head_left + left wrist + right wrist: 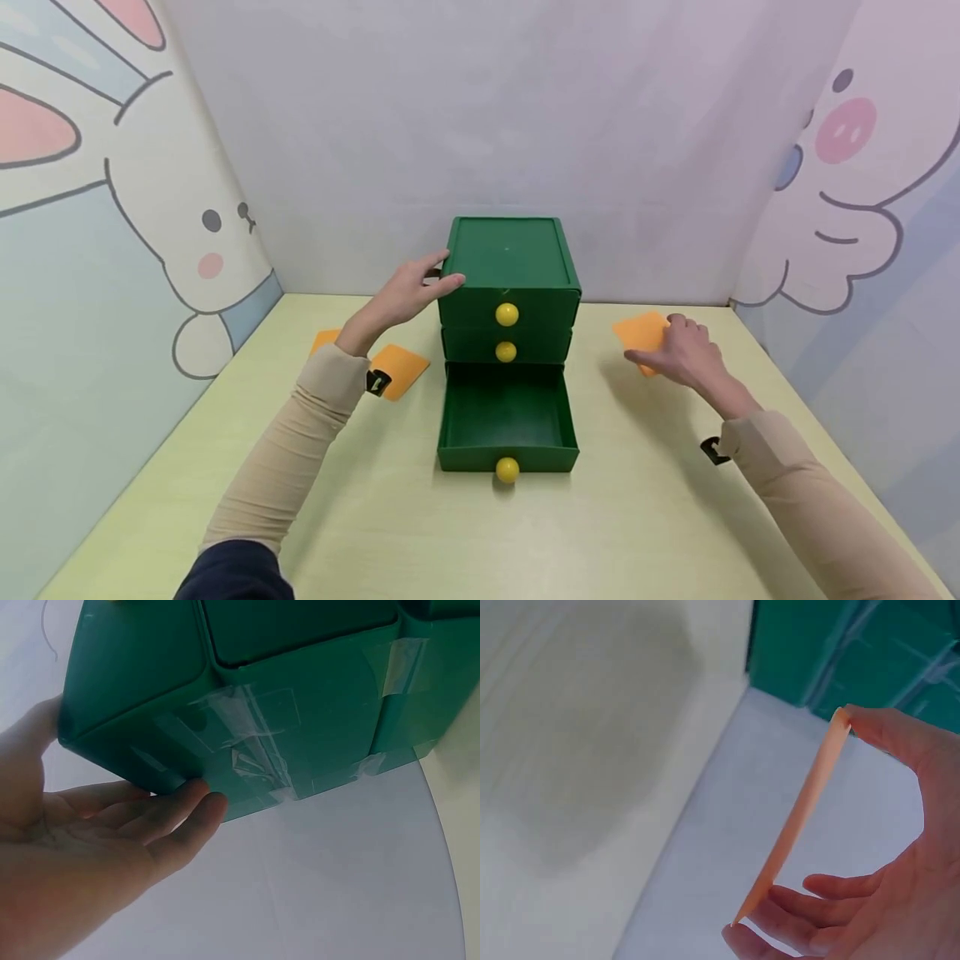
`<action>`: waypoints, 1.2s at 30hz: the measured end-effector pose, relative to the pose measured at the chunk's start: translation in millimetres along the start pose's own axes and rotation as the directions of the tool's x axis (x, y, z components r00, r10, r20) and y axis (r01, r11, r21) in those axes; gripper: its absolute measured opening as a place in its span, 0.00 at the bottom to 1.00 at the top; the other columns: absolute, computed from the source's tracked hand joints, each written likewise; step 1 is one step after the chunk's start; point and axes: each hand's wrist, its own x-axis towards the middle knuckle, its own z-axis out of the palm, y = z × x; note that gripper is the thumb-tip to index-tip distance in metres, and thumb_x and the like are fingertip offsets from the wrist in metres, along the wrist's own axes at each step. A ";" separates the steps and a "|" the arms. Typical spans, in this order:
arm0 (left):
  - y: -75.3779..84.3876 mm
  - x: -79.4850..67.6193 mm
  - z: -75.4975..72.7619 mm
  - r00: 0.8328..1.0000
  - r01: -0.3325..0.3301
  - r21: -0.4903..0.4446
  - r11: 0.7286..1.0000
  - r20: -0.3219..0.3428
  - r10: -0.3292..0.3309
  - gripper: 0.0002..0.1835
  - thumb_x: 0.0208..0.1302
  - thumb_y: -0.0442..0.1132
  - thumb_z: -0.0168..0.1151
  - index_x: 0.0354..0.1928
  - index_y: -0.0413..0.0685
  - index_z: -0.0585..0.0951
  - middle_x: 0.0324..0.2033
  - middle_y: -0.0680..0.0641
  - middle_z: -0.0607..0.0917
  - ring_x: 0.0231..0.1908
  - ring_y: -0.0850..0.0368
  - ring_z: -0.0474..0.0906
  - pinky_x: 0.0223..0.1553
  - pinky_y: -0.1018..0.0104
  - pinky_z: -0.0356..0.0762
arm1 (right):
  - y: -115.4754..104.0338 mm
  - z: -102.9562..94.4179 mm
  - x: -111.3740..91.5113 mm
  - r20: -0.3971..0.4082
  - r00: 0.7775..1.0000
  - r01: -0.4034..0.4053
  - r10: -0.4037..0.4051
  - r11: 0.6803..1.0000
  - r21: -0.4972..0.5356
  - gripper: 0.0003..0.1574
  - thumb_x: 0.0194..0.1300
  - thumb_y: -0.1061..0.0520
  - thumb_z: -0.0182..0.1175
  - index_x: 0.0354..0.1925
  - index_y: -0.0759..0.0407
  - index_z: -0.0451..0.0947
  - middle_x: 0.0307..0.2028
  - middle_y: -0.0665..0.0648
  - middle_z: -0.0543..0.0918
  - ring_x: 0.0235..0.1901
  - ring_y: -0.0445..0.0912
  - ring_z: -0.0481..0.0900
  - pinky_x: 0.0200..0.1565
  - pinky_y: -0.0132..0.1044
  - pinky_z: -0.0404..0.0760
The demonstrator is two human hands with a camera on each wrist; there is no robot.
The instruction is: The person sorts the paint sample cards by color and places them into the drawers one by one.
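Observation:
A green drawer cabinet (504,250) with yellow knobs stands at the back middle of the table. Its bottom drawer (507,460) is pulled out and its bare floor shows, while the two drawers above are closed. My left hand (408,289) touches the cabinet's upper left corner, thumb near the front top edge and the other fingers along the taped side (315,727). To the right of the cabinet, my right hand (686,354) pinches a thin orange square sheet (642,332) above the table. In the right wrist view this sheet (799,817) bows between thumb and fingertips.
Two more orange pieces lie left of the cabinet: one sheet (401,369) beside my left wrist, another (324,339) partly hidden behind the forearm. Cloth walls with cartoon animals border the pale table (517,542) on the left, back (645,167) and right.

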 end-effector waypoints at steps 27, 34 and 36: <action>-2.3 0.5 1.6 1.000 -0.008 -0.001 1.000 -0.008 0.008 0.38 0.72 0.54 0.50 0.75 0.45 0.52 0.74 0.42 0.57 0.69 0.44 0.62 0.68 0.46 0.64 | -68.1 -28.2 -73.6 0.074 0.863 0.482 -0.500 0.858 0.178 0.42 0.43 0.45 0.78 0.54 0.58 0.73 0.59 0.60 0.74 0.54 0.53 0.69 0.49 0.50 0.75; -2.4 0.4 1.3 1.000 -0.005 0.003 1.000 -0.010 0.005 0.38 0.72 0.54 0.50 0.76 0.45 0.52 0.74 0.42 0.57 0.69 0.44 0.62 0.68 0.47 0.64 | -91.0 -18.4 -75.3 0.115 0.809 0.543 -0.576 0.808 0.227 0.43 0.42 0.48 0.79 0.55 0.54 0.71 0.63 0.55 0.73 0.58 0.51 0.68 0.54 0.50 0.74; -2.2 0.8 1.4 1.000 -0.005 0.004 1.000 -0.008 0.005 0.38 0.72 0.54 0.50 0.76 0.45 0.51 0.74 0.42 0.57 0.69 0.44 0.62 0.68 0.47 0.64 | -97.5 -15.8 -75.7 0.124 0.797 0.554 -0.591 0.798 0.239 0.44 0.41 0.48 0.79 0.55 0.54 0.71 0.63 0.55 0.72 0.58 0.51 0.68 0.54 0.51 0.74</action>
